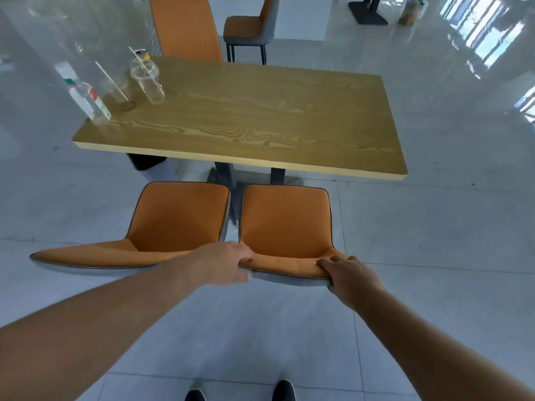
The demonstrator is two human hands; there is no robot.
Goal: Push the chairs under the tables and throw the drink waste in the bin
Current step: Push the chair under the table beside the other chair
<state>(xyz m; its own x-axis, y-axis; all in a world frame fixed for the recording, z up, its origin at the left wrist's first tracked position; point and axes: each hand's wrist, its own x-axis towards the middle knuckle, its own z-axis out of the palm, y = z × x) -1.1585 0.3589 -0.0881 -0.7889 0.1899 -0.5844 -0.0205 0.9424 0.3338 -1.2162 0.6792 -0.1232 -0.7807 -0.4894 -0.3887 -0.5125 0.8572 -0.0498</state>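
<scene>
Two orange chairs stand side by side in front of a wooden table [260, 117]. My left hand [223, 264] and my right hand [347, 274] both grip the top of the backrest of the right chair [285, 221], one at each end. The left chair [173, 215] is untouched beside it. Both seats stand short of the table's near edge. At the table's far left stand a plastic water bottle [86, 96], a clear cup with a straw [115, 85] and another clear plastic cup [149, 79].
A third orange chair [186, 27] is tucked in at the table's far side, and a fourth [250, 27] stands further back. A dark bin [146, 162] shows under the table's left corner. Glossy tiled floor surrounds everything; another table base [367, 11] sits far right.
</scene>
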